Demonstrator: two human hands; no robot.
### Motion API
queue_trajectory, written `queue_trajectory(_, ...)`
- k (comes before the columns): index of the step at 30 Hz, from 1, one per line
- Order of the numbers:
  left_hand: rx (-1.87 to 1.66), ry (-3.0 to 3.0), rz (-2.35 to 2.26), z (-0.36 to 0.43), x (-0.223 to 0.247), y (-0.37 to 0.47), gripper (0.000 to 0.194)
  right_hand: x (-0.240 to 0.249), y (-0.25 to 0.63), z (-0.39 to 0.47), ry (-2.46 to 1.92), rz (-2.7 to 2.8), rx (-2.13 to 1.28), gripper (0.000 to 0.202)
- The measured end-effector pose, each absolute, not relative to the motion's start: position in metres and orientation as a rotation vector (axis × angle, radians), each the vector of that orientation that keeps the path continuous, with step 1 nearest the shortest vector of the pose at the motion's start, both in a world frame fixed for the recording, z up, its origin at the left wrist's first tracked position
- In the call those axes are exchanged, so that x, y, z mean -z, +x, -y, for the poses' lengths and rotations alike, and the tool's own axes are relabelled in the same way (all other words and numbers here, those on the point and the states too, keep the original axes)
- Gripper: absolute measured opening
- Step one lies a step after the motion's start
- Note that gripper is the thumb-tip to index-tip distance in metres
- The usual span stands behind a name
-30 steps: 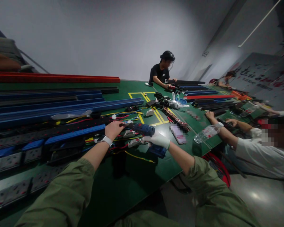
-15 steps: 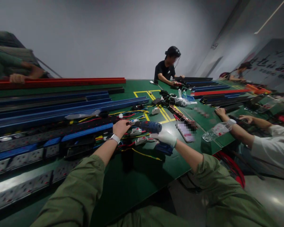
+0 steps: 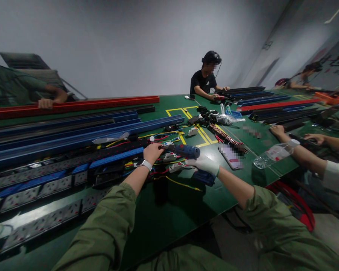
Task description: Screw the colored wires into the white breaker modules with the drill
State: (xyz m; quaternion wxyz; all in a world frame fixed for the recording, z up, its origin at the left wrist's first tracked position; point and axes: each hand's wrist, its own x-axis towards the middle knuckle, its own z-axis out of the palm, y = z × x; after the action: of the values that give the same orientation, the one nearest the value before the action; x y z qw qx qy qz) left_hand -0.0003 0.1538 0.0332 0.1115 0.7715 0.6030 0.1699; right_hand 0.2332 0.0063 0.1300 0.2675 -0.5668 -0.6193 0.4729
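Drill [image 3: 188, 151]: blue, held over the green desk [image 3: 186, 210] in front of you, its body spanning the space between your hands.
Long axis: roughly sideways to you, nose to the left, rear end to the right; the blue battery base [image 3: 205, 178] sits below, on your side.
Right hand [image 3: 206, 165]: white-gloved, fingers wrapped about the grip, bearing the tool.
Left hand [image 3: 153, 152]: bare, fingers bunched narrow right at the drill's nose; you cannot tell whether they pinch the bit, some small part or nothing.
Nearer hand: your left for the nose, your right for the rear and base.
Wired modules [image 3: 170, 157]: two pale blocks just on your side of the drill body, between the hands; whether the lower one meets your glove is unclear.
Blue strip [image 3: 120, 157]: beside your left wrist, running off leftward.
Yellow-green wire [image 3: 183, 183]: lying nearer you than the modules, its free end pointing right.
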Motion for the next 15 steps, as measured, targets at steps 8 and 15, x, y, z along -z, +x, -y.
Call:
queue_trajectory(8, -0.501, 2.253, -1.775, -0.1534, -0.0333, -0.0003, 0.037, -0.1340, 0.2322, -0.0034, -1.589, 1.632, -1.294, 0.053)
queue_trajectory(15, -0.494, 2.256, -1.782, -0.1542, -0.0325, 0.0007, 0.039, -0.1342, 0.2327, -0.0043, -1.577, 1.602, -1.319, 0.052)
